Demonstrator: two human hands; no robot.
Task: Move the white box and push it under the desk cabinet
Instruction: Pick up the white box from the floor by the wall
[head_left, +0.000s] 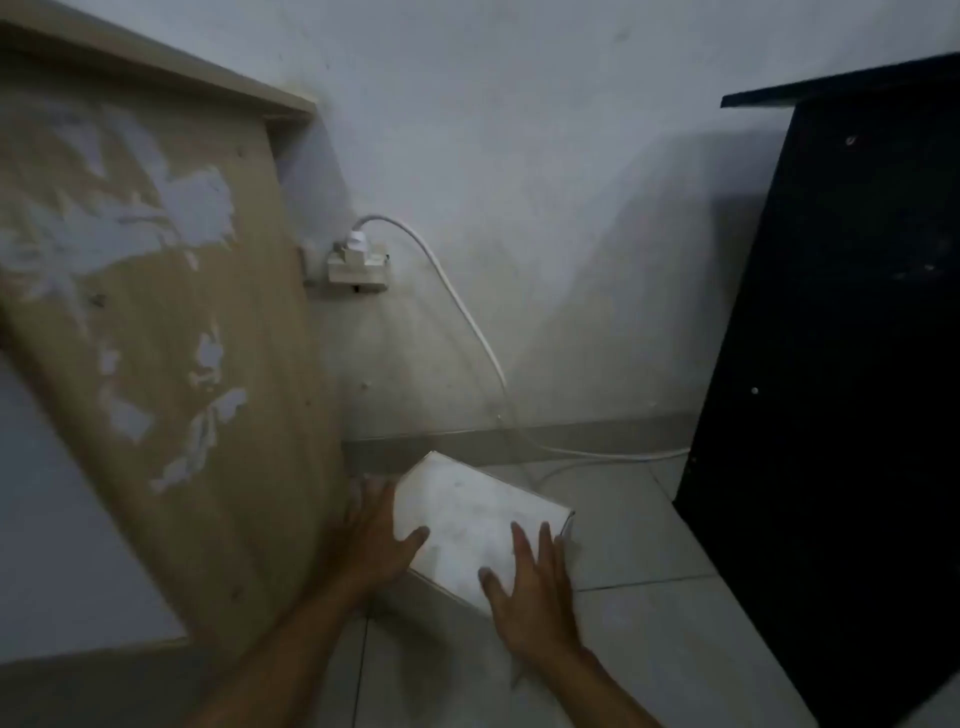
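White rectangular cardboard box (470, 525) on the pale tiled floor (649, 613), just beside the beige wooden desk cabinet side panel (171, 332), near the wall. Left hand (371, 540) flat against its left side, right hand (530, 587) spread open on top; neither grip closed. White cable (467, 312) behind, black panel (831, 364) right

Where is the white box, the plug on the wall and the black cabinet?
white box (467, 519): head view, on its top face.
plug (357, 240): head view, on its white body.
black cabinet (841, 364): head view, on its side panel.
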